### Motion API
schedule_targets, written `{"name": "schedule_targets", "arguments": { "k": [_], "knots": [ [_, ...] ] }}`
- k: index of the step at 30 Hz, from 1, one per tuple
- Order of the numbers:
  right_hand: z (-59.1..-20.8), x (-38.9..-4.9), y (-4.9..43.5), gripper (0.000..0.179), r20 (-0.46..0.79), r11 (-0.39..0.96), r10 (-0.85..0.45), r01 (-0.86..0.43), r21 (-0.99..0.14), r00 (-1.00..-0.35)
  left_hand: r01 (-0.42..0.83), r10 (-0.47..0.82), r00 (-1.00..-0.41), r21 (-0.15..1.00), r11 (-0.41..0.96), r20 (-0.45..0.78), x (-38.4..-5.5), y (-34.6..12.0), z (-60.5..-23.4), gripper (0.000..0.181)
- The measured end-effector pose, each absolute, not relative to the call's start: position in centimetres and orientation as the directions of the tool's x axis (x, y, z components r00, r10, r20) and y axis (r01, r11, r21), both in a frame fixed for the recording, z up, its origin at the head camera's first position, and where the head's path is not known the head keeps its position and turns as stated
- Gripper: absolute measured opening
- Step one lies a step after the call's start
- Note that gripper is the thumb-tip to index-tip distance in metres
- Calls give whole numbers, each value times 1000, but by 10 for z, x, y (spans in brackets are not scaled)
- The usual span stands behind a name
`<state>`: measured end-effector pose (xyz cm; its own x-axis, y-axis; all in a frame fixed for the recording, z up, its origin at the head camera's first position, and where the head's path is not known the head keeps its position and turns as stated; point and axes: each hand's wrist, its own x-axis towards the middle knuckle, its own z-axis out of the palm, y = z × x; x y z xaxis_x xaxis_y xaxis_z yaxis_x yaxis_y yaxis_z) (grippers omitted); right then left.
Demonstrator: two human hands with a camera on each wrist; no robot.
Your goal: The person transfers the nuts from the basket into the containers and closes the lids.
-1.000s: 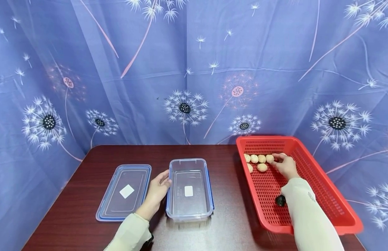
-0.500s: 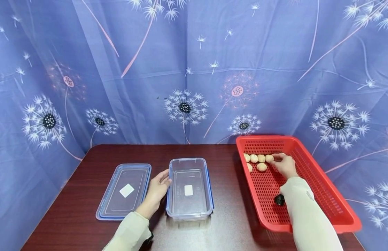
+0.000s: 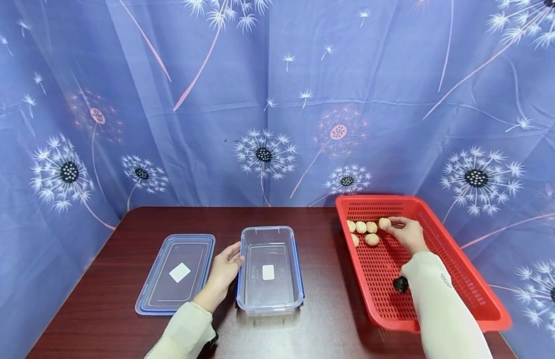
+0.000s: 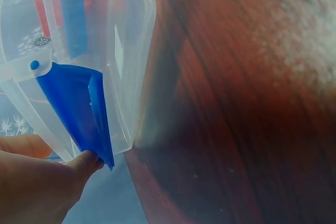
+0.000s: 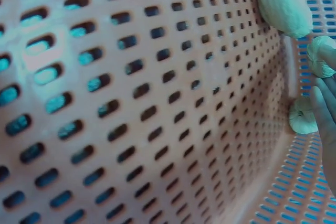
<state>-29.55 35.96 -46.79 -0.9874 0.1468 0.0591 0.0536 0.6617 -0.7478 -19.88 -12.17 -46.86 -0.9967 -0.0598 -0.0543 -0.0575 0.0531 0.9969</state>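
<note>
With our right hand (image 3: 408, 237) we are pinching a pale ball (image 3: 384, 223) between thumb and fingertips, in the far part of the red tray (image 3: 381, 264), just right of a row of other balls (image 3: 371, 227); whether it is fully clear of the floor, we are not able to tell. For a good hold, we should be pressing from opposite sides, firmly enough that it is not rolling out yet gently enough that we are not denting it, and any lifting should be going straight up so that our fingers are not knocking the neighbours. Our left hand (image 3: 225, 267) is resting against the tub (image 3: 277, 291) from its left side, fingers loosely extended, thumb touching the blue flap (image 4: 79, 103); a light touch there should be steadying it without tipping it. The ball is looking nearly round, so we are finding no clear long axis or pointing end, and the fingers are hiding part of it. The tub is standing upright, its long axis running away from us.
</note>
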Motion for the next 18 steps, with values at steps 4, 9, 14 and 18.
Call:
{"name": "schedule_targets", "arguments": {
  "k": [4,9,14,18],
  "knots": [
    [-462,-295,360,56,68,656,140,41,-754,-988,-59,-54,-997,997,45,-56,-199,-122,-468,47],
    [-456,-294,363,56,64,643,132,36,-765,-989,-57,-53,-997,998,40,-55,-200,-122,-470,46],
    [-449,-294,367,54,66,623,141,37,-782,-988,-65,-51,-997,997,41,-63,-201,-121,-472,46],
    [-440,-294,366,53,90,601,138,11,-799,-986,-73,-51,-996,997,36,-71,-199,-122,-470,47]
  ]
}}
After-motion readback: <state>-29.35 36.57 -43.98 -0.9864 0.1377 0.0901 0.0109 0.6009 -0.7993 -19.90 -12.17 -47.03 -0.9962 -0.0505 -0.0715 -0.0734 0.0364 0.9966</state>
